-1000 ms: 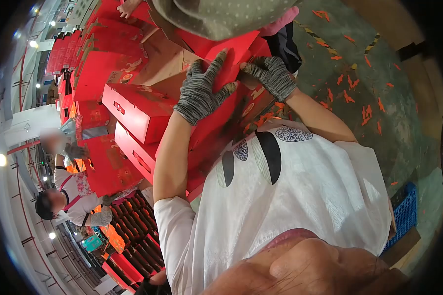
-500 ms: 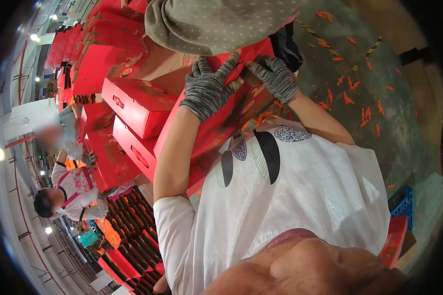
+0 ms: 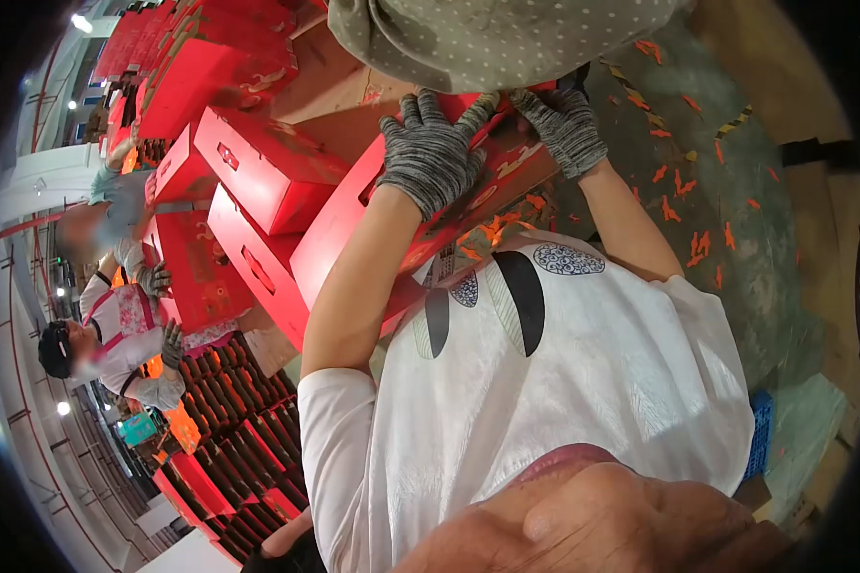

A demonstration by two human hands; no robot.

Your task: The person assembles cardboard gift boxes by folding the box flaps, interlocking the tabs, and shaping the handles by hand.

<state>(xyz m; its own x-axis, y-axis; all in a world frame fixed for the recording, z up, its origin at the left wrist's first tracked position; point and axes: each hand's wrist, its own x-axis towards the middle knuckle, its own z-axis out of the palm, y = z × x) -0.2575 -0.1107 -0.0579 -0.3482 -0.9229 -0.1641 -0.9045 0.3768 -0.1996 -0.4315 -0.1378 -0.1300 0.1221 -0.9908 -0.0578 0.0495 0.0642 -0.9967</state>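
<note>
A red printed carton (image 3: 354, 224) lies in front of me, one dark handle slot near my wrist. My left hand (image 3: 432, 158), in a grey striped knit glove, rests on its top with fingers spread. My right hand (image 3: 566, 132), gloved alike, has bent fingers at the carton's far right edge, fingertips closed on a flap there. The two hands are a short gap apart. Polka-dotted grey-green cloth (image 3: 506, 43) hides the carton's far end.
More red cartons (image 3: 272, 172) are stacked at left. Two co-workers handle a red carton (image 3: 201, 267) beyond them. Rows of packed dark and red cardboard (image 3: 239, 420) stand below. Orange scraps (image 3: 699, 246) litter the green floor (image 3: 755, 325); a blue crate (image 3: 759, 435) stands at lower right.
The view has tilted, shifting the left-hand cartons up. Both my hands sit a little further right in the view, and the gap between their fingertips is slightly wider.
</note>
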